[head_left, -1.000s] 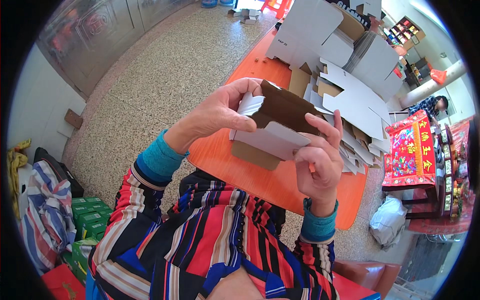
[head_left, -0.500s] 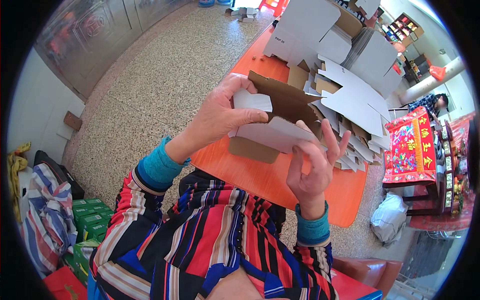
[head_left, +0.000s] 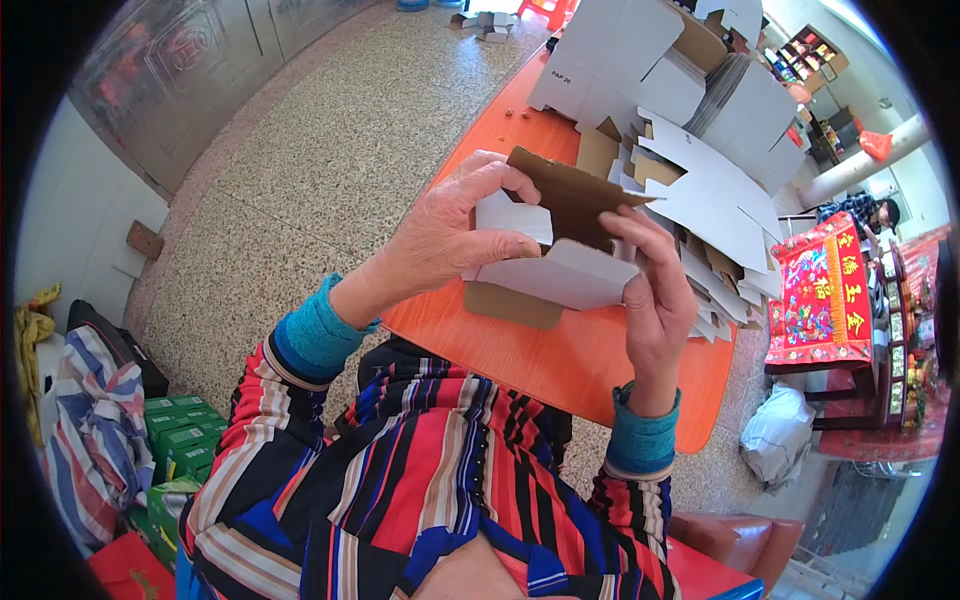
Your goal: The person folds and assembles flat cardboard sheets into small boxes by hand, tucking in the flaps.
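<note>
A partly folded cardboard box (head_left: 560, 275), white outside and brown inside, is tilted above the orange table with its top open. My left hand (head_left: 435, 230) grips its left end, thumb on the near wall and fingers at the far side, around a white end flap (head_left: 515, 220). At the right end my right hand (head_left: 660, 290) is closed on the box, its fingers reaching over the edge to the inside and its thumb by the near wall. A brown flap (head_left: 512, 305) hangs below the near wall.
The orange table (head_left: 480, 345) carries a pile of flat white cardboard blanks (head_left: 715, 215) on the right and larger stacked cartons (head_left: 605, 60) at the back. Green boxes (head_left: 185, 430) stand on the floor at left. A person (head_left: 880, 212) is at the far right.
My right hand has moved right and up, its spread fingers now bent over the box's right end. The box has shifted slightly right; my left hand keeps its grip.
</note>
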Tool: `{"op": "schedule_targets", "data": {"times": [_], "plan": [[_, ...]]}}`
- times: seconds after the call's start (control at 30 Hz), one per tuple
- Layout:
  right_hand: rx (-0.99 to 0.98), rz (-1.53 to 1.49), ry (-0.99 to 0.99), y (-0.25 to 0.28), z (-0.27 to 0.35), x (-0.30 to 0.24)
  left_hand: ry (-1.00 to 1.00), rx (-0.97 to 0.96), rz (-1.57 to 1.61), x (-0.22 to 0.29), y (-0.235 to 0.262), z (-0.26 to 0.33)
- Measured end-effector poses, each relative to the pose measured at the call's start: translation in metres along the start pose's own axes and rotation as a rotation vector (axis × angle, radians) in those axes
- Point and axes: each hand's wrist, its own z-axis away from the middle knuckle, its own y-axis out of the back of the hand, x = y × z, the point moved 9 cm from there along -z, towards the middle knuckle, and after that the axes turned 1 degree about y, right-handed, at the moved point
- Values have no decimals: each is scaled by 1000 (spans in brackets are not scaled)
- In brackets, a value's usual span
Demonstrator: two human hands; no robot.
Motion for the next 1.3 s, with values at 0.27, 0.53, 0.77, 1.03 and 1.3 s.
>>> {"op": "schedule_targets", "data": {"times": [0.27, 0.53, 0.77, 1.03, 1.3], "plan": [[73, -114, -289, 2, 1, 28, 63, 28, 276, -9, -6, 7], [446, -331, -236, 11, -4, 19, 8, -12, 192, -4, -6, 3], [23, -159, -119, -6, -3, 28, -110, -22, 87, -3, -6, 2], [112, -199, -167, -2, 2, 19, -163, 19, 4, 5, -4, -1], [260, 7, -8, 1, 16, -16, -72, 7, -136, 9, -1, -6]]}}
